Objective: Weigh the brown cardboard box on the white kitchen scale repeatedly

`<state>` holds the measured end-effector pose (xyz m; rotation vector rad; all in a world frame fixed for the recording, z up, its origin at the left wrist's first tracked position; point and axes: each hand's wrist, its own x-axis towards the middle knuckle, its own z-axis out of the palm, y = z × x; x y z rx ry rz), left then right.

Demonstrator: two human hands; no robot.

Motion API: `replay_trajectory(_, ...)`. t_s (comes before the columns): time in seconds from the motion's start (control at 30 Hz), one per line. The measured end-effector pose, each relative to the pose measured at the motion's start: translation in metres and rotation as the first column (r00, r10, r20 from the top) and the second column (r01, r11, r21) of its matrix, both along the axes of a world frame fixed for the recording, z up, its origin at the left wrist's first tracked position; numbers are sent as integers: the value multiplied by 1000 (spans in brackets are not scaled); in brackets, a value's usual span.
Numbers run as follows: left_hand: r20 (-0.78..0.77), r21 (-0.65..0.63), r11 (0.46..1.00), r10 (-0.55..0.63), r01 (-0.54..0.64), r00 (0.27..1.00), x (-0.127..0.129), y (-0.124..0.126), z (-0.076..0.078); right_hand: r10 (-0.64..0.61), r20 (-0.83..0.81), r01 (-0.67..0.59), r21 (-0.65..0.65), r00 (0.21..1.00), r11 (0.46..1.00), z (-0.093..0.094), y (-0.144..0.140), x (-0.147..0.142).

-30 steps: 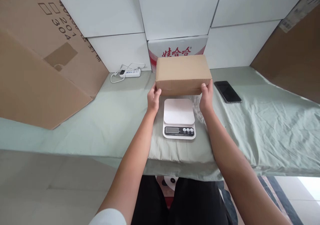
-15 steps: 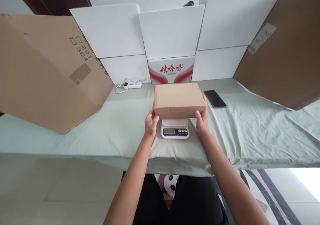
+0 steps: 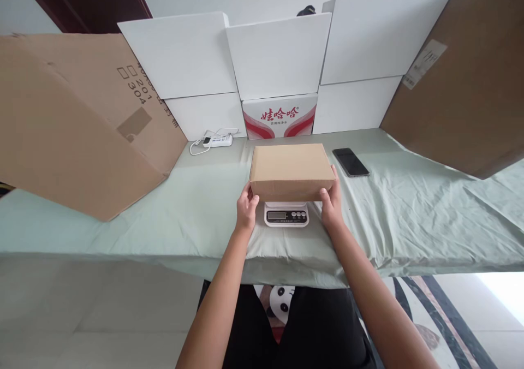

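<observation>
A closed brown cardboard box (image 3: 292,164) is held level between my two hands over a white digital kitchen scale (image 3: 286,216). My left hand (image 3: 247,207) grips the box at its near left corner, thumb on the front side. At the near right corner my right hand (image 3: 332,201) has its thumb on the front face and its fingers along the right side. The box hides the scale's platform, so I cannot tell whether it touches it. Only the scale's front, with a blank-looking display and several buttons, shows.
A black phone (image 3: 351,162) lies right of the box. A white power strip (image 3: 218,140) with a cable lies back left. White boxes (image 3: 282,58) and a red-printed carton (image 3: 280,117) line the back. Large cardboard sheets stand left (image 3: 82,129) and right (image 3: 462,85) on the green tablecloth (image 3: 196,205).
The cardboard box has come slightly down and toward me over the scale, covering more of its platform. Both hands have kept their grip on it.
</observation>
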<state>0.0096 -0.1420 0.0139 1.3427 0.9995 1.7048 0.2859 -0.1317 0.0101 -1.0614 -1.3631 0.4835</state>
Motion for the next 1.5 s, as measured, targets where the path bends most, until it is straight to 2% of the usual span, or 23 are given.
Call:
replay_trajectory(0.13,28,16,999,43,-44,999,-3,1,-1,-45,10,45,20,999,999,3,-4,2)
replay_trajectory(0.33,-28,-3,999,-49,48,998,-1,-5,8,-67,48,66,24,997,998,11,-8,-1)
replay_trajectory(0.47,-25,12,999,-29,30,999,-2,1,15,-64,15,63,41,998,997,23,1,-1)
replay_trajectory(0.6,-24,67,998,-13,15,1000,-6,30,31,-55,27,52,119,998,992,48,28,3)
replay_trajectory(0.73,-27,87,995,-40,42,999,-9,78,43,-14,37,9,120,999,993,64,76,5)
replay_trajectory(0.8,-27,73,996,-50,52,998,-10,101,38,14,17,-16,107,1000,994,60,102,3)
replay_trajectory(0.87,-14,51,998,-30,31,999,-10,118,26,38,-13,-36,86,999,996,48,123,-1)
replay_trajectory(0.97,9,37,999,2,-3,1000,-9,129,6,61,-80,-56,69,995,996,27,141,-6)
replay_trajectory(1.03,17,33,999,2,-3,1000,-8,131,-1,70,-112,-63,65,991,996,16,145,-6)
replay_trajectory(1.17,38,3,1000,11,-11,999,-6,133,-4,70,-86,-67,45,994,997,8,147,-4)
replay_trajectory(1.5,24,-82,997,7,-5,1000,-4,135,-2,74,-53,-75,-28,996,997,8,145,-5)
